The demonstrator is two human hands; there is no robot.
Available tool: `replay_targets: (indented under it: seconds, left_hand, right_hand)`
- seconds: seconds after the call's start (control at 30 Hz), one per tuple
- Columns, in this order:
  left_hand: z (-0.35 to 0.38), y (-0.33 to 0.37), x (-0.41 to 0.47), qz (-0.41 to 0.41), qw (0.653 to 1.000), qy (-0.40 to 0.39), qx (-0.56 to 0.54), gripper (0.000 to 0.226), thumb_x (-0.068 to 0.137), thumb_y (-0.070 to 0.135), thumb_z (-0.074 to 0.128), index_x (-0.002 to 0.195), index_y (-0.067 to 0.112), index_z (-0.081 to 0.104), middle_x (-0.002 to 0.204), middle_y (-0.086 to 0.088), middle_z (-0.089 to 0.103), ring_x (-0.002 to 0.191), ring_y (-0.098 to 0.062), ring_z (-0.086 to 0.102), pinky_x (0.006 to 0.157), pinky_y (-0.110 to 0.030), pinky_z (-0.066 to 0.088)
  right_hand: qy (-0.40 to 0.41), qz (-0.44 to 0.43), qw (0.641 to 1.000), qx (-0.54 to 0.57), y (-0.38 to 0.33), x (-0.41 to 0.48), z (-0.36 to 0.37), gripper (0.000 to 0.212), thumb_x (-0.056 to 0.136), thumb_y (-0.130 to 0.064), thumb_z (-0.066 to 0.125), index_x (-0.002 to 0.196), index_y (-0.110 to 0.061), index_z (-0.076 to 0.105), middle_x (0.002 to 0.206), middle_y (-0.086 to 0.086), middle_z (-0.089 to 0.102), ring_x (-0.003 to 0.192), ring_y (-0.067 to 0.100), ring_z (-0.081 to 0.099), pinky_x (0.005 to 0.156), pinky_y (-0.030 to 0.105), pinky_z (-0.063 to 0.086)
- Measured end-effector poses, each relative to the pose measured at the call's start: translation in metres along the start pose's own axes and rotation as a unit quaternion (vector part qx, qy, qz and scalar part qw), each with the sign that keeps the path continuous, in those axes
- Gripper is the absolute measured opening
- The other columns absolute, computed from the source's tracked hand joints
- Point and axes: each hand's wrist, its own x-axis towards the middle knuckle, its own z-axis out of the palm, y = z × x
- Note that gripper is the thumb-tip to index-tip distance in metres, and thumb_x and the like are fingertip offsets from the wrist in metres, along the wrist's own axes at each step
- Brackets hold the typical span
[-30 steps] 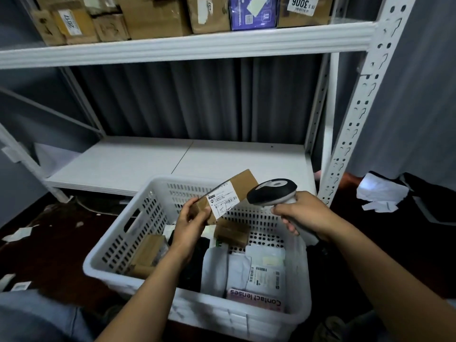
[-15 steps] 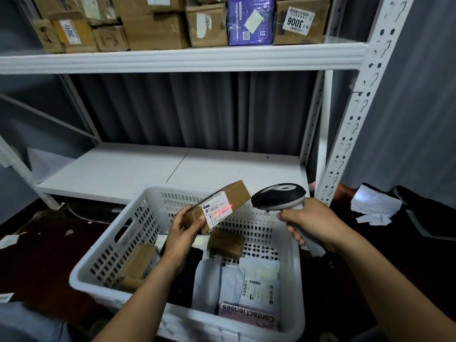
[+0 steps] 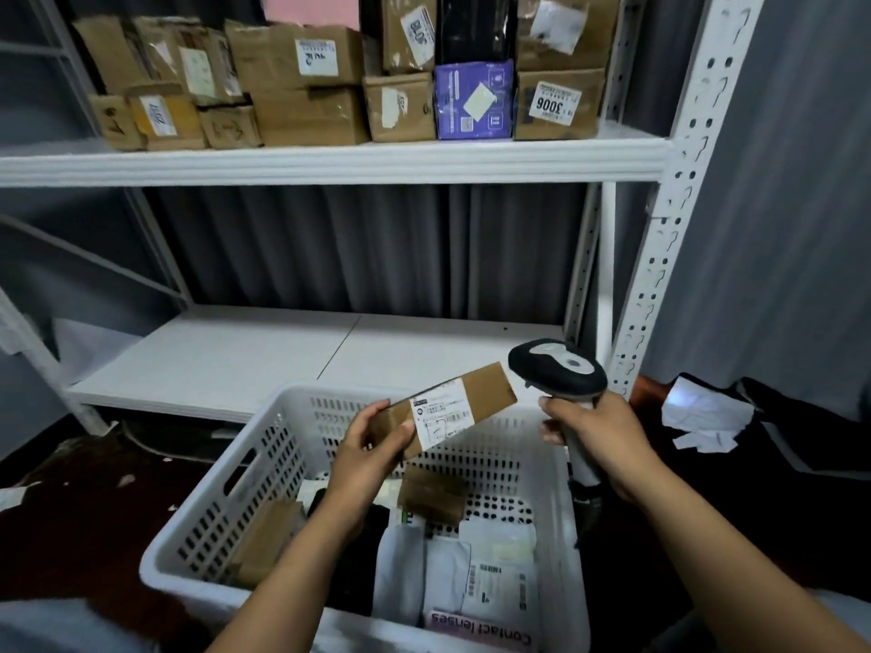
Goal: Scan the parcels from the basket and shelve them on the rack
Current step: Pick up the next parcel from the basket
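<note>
One parcel [image 3: 473, 397] left hand [image 3: 372, 447], scanner [image 3: 558, 369] right hand [image 3: 601, 438].

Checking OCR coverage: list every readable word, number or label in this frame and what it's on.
"3006": white label on the brown cardboard box at the right end of the upper shelf.
"Contact lenses": pink-and-white packet in the white plastic basket, reading upside down.
Too small or blurred: labels on the slim brown cardboard parcel in the left hand, the white mailer bags, the other shelf boxes.

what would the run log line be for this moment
step: scan | left hand: holds cardboard parcel above basket | right hand: grips scanner beside parcel
</note>
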Motion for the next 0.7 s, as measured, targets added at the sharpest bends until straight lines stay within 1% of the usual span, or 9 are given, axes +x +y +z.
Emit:
replay_targets:
  seconds: [0.07,0.17,0.27,0.37,0.43,0.5,0.53,0.63,0.7]
  left_hand:
    - [0.0,0.014,-0.004,0.013,1.0,-0.014,0.004,0.03,0.085,0.028,0.071,0.107,0.045,0.06,0.122,-0.004,0.062,0.103,-0.021,0.065,0.074,-0.028,0.054]
    - [0.002,0.04,-0.006,0.034,0.998,-0.045,-0.004,0.031,0.086,0.026,0.07,0.109,0.044,0.06,0.124,-0.004,0.06,0.105,-0.021,0.065,0.075,-0.027,0.054]
    - [0.003,0.073,-0.009,0.047,0.996,-0.081,-0.012,0.031,0.085,0.033,0.069,0.113,0.041,0.058,0.125,-0.003,0.059,0.106,-0.019,0.064,0.081,-0.029,0.056]
    - [0.003,0.113,-0.007,0.045,0.991,-0.123,-0.011,0.052,0.07,0.06,0.062,0.118,0.044,0.054,0.13,0.007,0.057,0.112,-0.016,0.06,0.087,-0.034,0.05]
    - [0.001,0.142,-0.003,0.028,0.989,-0.142,-0.019,0.052,0.075,0.067,0.054,0.122,0.045,0.051,0.123,0.014,0.061,0.11,-0.016,0.062,0.088,-0.036,0.048]
    - [-0.002,0.171,0.005,0.011,0.985,-0.161,-0.057,0.038,0.088,0.059,0.052,0.12,0.04,0.053,0.111,0.015,0.066,0.098,-0.019,0.065,0.087,-0.038,0.05]
    - [-0.004,0.188,0.007,0.007,0.983,-0.169,-0.075,0.035,0.089,0.054,0.055,0.12,0.037,0.054,0.111,0.012,0.066,0.092,-0.021,0.065,0.085,-0.037,0.051]
    - [-0.008,0.236,0.013,0.027,0.979,-0.179,-0.097,0.038,0.089,0.04,0.061,0.125,0.033,0.051,0.117,0.005,0.063,0.089,-0.024,0.061,0.07,-0.031,0.054]
    - [-0.009,0.266,0.017,0.061,0.976,-0.174,-0.113,0.043,0.089,0.029,0.064,0.13,0.029,0.049,0.116,0.008,0.061,0.091,-0.021,0.063,0.062,-0.03,0.054]
  right_hand:
    - [0.038,-0.012,0.999,0.028,-0.005,-0.001,0.003,0.011,0.083,-0.011,0.074,0.088,-0.019,0.071,0.089,0.004,0.074,0.083,0.022,0.069,0.081,0.037,0.056]
    - [0.059,-0.006,0.997,0.054,-0.02,-0.003,0.007,0.014,0.08,-0.017,0.077,0.093,-0.018,0.072,0.088,-0.001,0.073,0.085,0.019,0.065,0.087,0.039,0.051]
    - [0.042,0.011,0.991,0.125,-0.046,-0.008,0.011,0.023,0.083,-0.012,0.074,0.105,-0.009,0.069,0.097,0.008,0.073,0.091,0.025,0.067,0.083,0.04,0.054]
    - [0.05,-0.025,0.988,0.142,-0.082,-0.013,0.012,0.017,0.084,-0.008,0.073,0.1,-0.012,0.068,0.095,0.007,0.074,0.089,0.023,0.069,0.079,0.034,0.057]
    - [0.073,-0.059,0.989,0.117,-0.112,-0.019,0.011,0.013,0.083,-0.012,0.074,0.095,-0.014,0.069,0.089,0.003,0.073,0.082,0.019,0.068,0.072,0.029,0.056]
    - [0.083,-0.085,0.988,0.099,-0.14,-0.019,0.009,0.016,0.083,-0.017,0.075,0.097,-0.013,0.07,0.089,0.004,0.072,0.081,0.021,0.067,0.066,0.028,0.052]
    - [0.085,-0.097,0.987,0.098,-0.156,-0.02,0.008,0.02,0.083,-0.019,0.075,0.101,-0.013,0.069,0.091,0.004,0.072,0.083,0.021,0.067,0.068,0.028,0.053]
    - [0.101,-0.125,0.982,0.096,-0.199,-0.015,0.011,0.028,0.081,-0.021,0.076,0.107,-0.014,0.069,0.096,0.003,0.073,0.09,0.021,0.068,0.083,0.032,0.053]
    - [0.099,-0.13,0.98,0.115,-0.227,-0.011,0.017,0.026,0.082,-0.018,0.075,0.106,-0.01,0.069,0.093,0.006,0.073,0.087,0.024,0.069,0.084,0.037,0.054]
